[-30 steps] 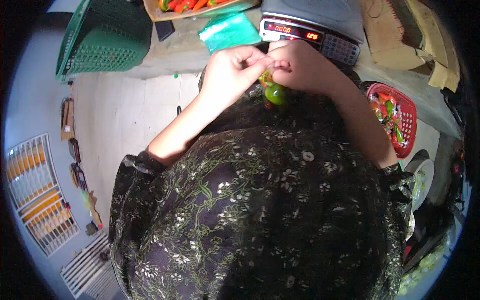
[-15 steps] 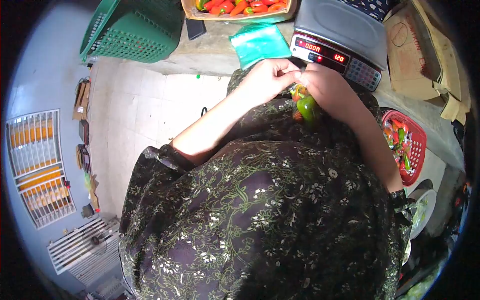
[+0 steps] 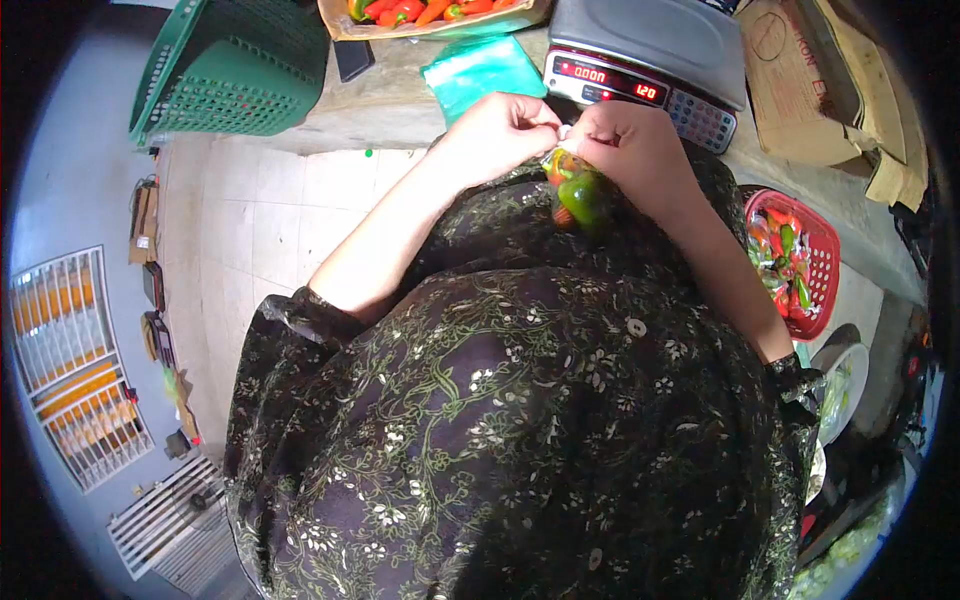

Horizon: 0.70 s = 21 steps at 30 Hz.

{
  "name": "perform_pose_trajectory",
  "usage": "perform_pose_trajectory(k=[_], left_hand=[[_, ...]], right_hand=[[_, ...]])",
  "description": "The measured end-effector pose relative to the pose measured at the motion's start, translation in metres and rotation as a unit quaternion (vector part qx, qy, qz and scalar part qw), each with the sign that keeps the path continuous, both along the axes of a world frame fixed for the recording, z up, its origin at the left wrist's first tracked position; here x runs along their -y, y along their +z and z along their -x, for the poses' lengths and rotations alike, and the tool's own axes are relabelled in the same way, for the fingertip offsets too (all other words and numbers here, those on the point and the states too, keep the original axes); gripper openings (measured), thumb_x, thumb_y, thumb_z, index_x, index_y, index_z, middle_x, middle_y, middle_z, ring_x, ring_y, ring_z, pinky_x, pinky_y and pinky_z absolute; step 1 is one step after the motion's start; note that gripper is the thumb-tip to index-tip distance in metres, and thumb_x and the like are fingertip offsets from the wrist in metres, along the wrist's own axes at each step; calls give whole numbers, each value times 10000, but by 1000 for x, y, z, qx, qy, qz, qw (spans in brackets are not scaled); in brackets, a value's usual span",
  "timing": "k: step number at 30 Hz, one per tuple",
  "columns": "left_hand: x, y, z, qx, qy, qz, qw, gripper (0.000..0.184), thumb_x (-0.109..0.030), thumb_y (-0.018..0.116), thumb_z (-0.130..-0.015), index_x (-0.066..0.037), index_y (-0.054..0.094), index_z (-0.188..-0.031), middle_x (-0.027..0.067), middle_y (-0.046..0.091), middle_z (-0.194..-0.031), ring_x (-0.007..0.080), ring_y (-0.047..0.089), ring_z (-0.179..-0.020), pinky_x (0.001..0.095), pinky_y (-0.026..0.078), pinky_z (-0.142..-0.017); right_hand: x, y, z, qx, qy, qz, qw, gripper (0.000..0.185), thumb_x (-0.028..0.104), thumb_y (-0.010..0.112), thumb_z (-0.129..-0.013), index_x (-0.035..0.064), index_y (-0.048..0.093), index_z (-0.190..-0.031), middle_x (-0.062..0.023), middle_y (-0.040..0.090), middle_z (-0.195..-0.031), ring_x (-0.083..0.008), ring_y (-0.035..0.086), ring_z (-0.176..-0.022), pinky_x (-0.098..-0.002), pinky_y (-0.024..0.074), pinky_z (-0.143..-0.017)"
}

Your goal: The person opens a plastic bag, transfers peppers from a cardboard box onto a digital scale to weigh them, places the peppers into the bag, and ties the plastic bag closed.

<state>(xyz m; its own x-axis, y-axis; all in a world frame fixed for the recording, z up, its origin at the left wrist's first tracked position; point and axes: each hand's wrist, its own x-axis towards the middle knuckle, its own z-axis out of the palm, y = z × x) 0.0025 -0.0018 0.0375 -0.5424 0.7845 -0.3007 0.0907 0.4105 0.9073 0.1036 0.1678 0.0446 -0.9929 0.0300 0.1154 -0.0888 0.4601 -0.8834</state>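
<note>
A small clear plastic bag of peppers [image 3: 580, 198], green and orange-red ones, hangs in front of my lap. My left hand [image 3: 505, 135] pinches the bag's gathered top from the left. My right hand [image 3: 632, 148] is closed round the same top, its fingers curled just beside the left fingertips. The exact grip at the twisted neck is small and partly hidden by the fingers. Just beyond my hands is a digital scale [image 3: 640, 85] with lit red figures. A stack of green plastic bags [image 3: 482, 78] lies to its left.
A box of red and green peppers [image 3: 430, 25] stands at the back, near a dark phone [image 3: 354, 60]. The green basket [image 3: 235, 85] is at the left, a cardboard box [image 3: 800, 90] at the right. Bagged peppers fill a red basket [image 3: 828, 270] on my right.
The whole view has shifted, so the scale, baskets and hands sit further left and higher. Both hands still hold the bag's neck, and the peppers hang below as before.
</note>
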Motion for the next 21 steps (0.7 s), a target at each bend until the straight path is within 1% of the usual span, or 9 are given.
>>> perform_pose_trajectory(k=[2,5,8,9,11,12,15,18,21], left_hand=[[-2,2,-1,54,4,14,998,195,-157,549,-835,-4,625,-927,-29,579,-755,43,501,-690,210,422,-636],[-2,-4,-3,63,-2,-13,998,182,-162,539,-841,-17,617,-916,-43,565,-735,35,484,-664,204,402,-599],[-3,-17,-3,-4,-1,-92,996,153,-149,540,-839,-22,609,-887,-45,568,-752,27,482,-678,194,397,-605],[-2,-13,-4,-30,3,-63,998,146,-142,538,-839,-20,606,-882,-44,569,-757,28,484,-684,194,400,-617],[-2,-4,-8,-83,9,-5,997,134,-127,534,-840,-15,600,-871,-40,570,-766,29,488,-698,195,405,-641],[-2,-6,-8,-69,18,-13,997,135,-128,534,-841,-14,600,-871,-40,572,-771,28,487,-700,196,403,-644],[-2,-14,-10,-31,42,-52,997,140,-137,538,-847,-14,599,-874,-38,580,-781,25,486,-703,198,398,-643],[-4,-16,-13,9,53,-101,994,146,-160,549,-853,-28,602,-883,-35,590,-785,24,494,-699,195,396,-627],[-3,-10,-16,51,56,-99,992,147,-178,562,-859,-44,607,-898,-33,599,-793,24,511,-704,189,404,-622]], right_hand=[[1,-1,0,5,3,12,1000,119,124,604,-734,14,583,-694,-69,549,-575,-98,538,-564,-262,415,-539],[2,-2,-1,10,7,45,999,101,111,605,-734,21,592,-690,-50,564,-589,-82,543,-582,-251,421,-550],[-2,-3,1,0,5,51,999,74,98,605,-737,27,616,-720,-34,585,-620,-83,554,-603,-246,430,-568],[-3,-4,1,-5,3,47,999,69,94,605,-739,28,624,-734,-29,591,-632,-84,557,-609,-245,433,-573],[-4,-14,3,-6,7,136,991,89,106,621,-745,26,638,-780,-20,595,-646,-78,553,-615,-239,432,-575],[-2,-13,4,-6,10,179,984,104,113,629,-748,25,645,-803,-16,597,-653,-75,551,-617,-237,431,-576],[0,5,-1,12,-4,148,989,152,143,651,-757,15,646,-839,-7,609,-688,-59,551,-650,-222,427,-581],[-5,-8,1,-12,-28,59,998,149,144,660,-759,20,657,-842,-11,612,-704,-51,556,-678,-209,426,-586],[-9,-17,1,33,-14,114,993,120,121,653,-758,24,664,-828,-17,612,-722,-58,556,-694,-207,428,-596]])
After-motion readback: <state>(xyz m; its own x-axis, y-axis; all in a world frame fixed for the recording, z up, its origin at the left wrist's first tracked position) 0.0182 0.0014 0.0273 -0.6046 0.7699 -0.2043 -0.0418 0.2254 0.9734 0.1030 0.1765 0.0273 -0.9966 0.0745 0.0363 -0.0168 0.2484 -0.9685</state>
